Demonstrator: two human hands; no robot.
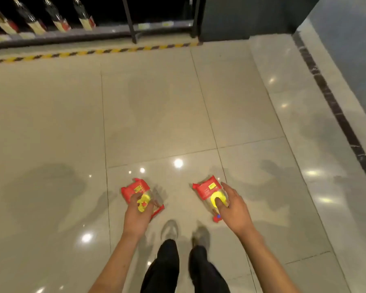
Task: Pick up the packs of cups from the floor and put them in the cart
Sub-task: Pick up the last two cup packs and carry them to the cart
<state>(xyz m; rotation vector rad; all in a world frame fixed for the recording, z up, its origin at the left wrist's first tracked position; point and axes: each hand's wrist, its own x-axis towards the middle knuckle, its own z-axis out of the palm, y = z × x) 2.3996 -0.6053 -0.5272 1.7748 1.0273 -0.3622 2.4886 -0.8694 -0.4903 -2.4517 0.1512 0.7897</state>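
Left hand (pixel 138 212) grips 1 red-yellow cup pack (pixel 138 192), right hand (pixel 234 206) grips the other cup pack (pixel 209 192), both above tiled floor (pixel 156 113).

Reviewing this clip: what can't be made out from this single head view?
- The cart: not in the head view at all.
- Left pack: near end hidden under the left hand; label print too small to read.
- Right pack: partly covered by the right hand; whether either pack has left the floor is unclear.
- Shelf bottles: tops cut off by the top edge.
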